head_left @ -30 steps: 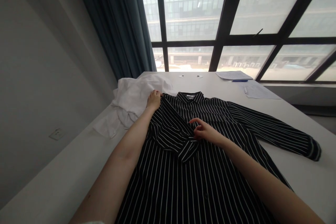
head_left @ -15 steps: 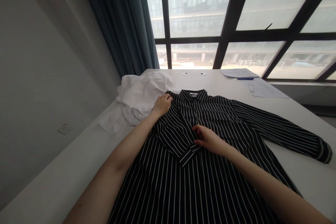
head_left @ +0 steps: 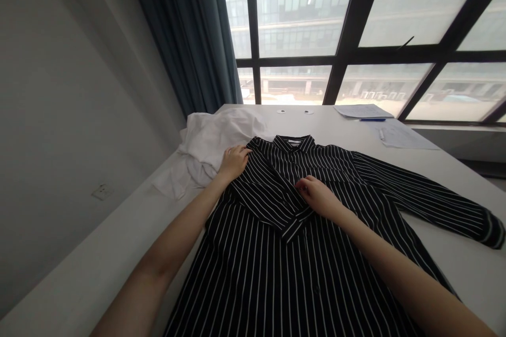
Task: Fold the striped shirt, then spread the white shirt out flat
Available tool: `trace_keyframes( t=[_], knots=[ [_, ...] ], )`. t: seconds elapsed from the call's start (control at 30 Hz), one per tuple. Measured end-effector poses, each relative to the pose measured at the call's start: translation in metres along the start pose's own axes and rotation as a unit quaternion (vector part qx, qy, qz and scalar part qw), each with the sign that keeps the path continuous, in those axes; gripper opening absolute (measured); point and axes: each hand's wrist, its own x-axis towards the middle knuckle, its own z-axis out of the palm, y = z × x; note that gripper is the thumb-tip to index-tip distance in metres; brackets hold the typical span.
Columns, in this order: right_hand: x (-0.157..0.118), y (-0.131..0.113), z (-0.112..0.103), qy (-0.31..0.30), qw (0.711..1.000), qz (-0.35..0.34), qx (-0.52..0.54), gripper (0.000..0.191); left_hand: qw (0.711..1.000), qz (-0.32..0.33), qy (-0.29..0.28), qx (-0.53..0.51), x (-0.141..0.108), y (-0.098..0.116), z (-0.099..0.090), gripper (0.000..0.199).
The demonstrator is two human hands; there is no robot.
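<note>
A black button-up shirt with white stripes (head_left: 272, 268) lies front up, its collar at the far end. The sleeve on the left (head_left: 269, 195) is folded across the chest, its cuff near the middle. My left hand (head_left: 235, 162) rests at the outer edge of that sleeve below the shoulder, fingers stretched towards the cloth; its thumb is hidden. With fingers curled together, my right hand (head_left: 316, 195) pinches the folded sleeve just above the cuff. The other sleeve (head_left: 422, 189) extends out to the right.
Crumpled white cloth (head_left: 213, 134) lies beside my left hand on the white table (head_left: 118, 279). Papers (head_left: 363, 110) and a blue pen (head_left: 372, 120) are at the far right. A wall, a blue curtain (head_left: 190, 37) and windows border the table.
My left hand has slid left, off the shoulder to the sleeve's outer edge. My right hand has shifted right and slightly away from me, and the folded cuff has moved with it.
</note>
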Motion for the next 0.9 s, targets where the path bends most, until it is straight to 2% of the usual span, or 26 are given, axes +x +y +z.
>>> trace_keyframes(
  t=[0.17, 0.27, 0.4, 0.63, 0.77, 0.9],
  knots=[
    [0.028, -0.006, 0.013, 0.045, 0.996, -0.073, -0.019, 0.033, 0.999, -0.029, -0.008, 0.032, -0.045, 0.001, -0.009, 0.034],
    [0.042, -0.008, 0.028, 0.008, 0.993, -0.111, -0.05, 0.038, 0.998, -0.026, -0.005, 0.061, -0.066, -0.005, -0.011, 0.035],
    [0.052, -0.007, 0.039, -0.04, 0.99, -0.112, -0.072, 0.041, 0.997, -0.024, 0.009, 0.073, -0.075, -0.013, -0.014, 0.038],
    [0.064, -0.011, 0.032, -0.002, 0.994, -0.096, -0.053, 0.037, 0.996, -0.065, 0.021, 0.063, -0.061, -0.008, -0.014, 0.032],
    [0.066, -0.018, 0.039, -0.016, 0.992, -0.11, -0.059, 0.037, 0.997, -0.017, 0.018, 0.075, -0.037, 0.001, -0.011, 0.032],
    [0.064, -0.024, 0.05, -0.024, 0.99, -0.114, -0.072, 0.041, 0.997, 0.026, -0.029, 0.07, -0.007, 0.017, -0.002, 0.034]
  ],
)
